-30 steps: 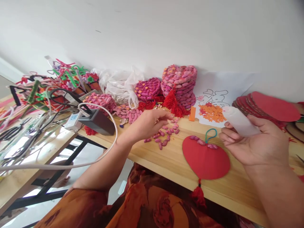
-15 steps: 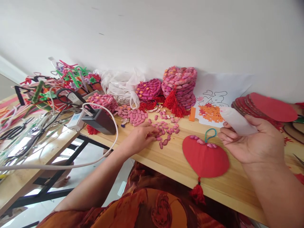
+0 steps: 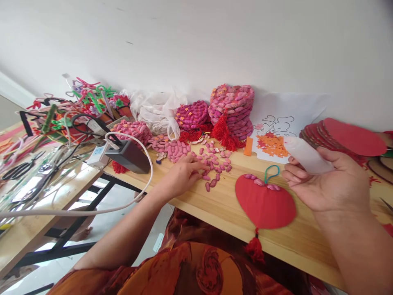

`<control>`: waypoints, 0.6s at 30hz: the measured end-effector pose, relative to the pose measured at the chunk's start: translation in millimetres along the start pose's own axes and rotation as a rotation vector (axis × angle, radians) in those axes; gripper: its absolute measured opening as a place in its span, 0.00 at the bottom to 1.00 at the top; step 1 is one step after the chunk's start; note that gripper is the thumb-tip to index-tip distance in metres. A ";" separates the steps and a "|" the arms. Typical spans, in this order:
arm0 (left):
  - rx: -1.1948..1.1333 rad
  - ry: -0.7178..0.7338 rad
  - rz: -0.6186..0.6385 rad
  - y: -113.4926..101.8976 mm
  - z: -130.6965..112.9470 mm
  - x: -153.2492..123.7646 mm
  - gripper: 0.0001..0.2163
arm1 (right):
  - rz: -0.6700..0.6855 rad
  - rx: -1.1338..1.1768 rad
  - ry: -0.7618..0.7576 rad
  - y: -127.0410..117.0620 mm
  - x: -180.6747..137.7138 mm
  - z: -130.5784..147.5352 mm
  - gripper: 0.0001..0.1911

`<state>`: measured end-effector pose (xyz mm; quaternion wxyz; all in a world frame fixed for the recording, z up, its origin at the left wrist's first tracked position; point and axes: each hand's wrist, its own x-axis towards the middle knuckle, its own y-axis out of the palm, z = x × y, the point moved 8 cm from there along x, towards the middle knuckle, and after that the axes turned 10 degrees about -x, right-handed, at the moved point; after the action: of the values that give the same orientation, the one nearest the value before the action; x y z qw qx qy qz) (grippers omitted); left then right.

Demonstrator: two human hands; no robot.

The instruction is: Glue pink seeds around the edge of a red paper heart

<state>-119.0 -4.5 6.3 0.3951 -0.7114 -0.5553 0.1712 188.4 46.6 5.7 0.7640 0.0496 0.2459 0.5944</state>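
My left hand [image 3: 183, 175] rests on the wooden table at the near side of a scatter of pink-dyed peanuts [image 3: 215, 163]. Its fingers are bent and a little apart, touching the peanuts, with none plainly gripped. A white squeeze glue bottle [image 3: 310, 157] lies tilted in my right hand [image 3: 333, 184], fingers closed round it and the tip pointing left. Below that hand lies a red heart-shaped card [image 3: 265, 207] with a teal loop at its top and a red tassel at its lower point. Several pink peanuts sit along its top edge, on both sides of the loop.
Behind stand stacked peanut-covered pieces [image 3: 231, 116], a white plastic bag [image 3: 156, 110] and orange paper stars [image 3: 272, 146] on white paper. Red card shapes [image 3: 353, 137] are stacked at right. A black adapter [image 3: 130, 157] with a white cable [image 3: 92, 213] is at left.
My left hand has shifted slightly right among the peanuts, its fingers a bit further apart. My right hand with the glue bottle stays nearly where it was.
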 end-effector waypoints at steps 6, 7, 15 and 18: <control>0.110 -0.038 -0.058 -7.6 0.1 1.0 0.07 | 0.036 0.007 -0.040 2.5 0.1 1.8 0.04; 0.124 -0.041 -0.065 -10.1 0.0 0.7 0.08 | 0.039 0.007 -0.043 2.6 0.3 1.7 0.04; 0.073 0.078 -0.096 -19.6 -15.8 -0.4 0.08 | 0.053 0.002 -0.043 3.9 -0.5 3.8 0.03; -0.017 0.177 -0.113 -10.3 -37.2 -6.8 0.08 | 0.009 -0.004 -0.021 3.8 -2.9 3.9 0.04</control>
<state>-102.5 -23.9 36.2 0.4457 -0.6945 -0.5591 0.0806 186.2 45.8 11.4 0.7639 0.0553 0.2366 0.5978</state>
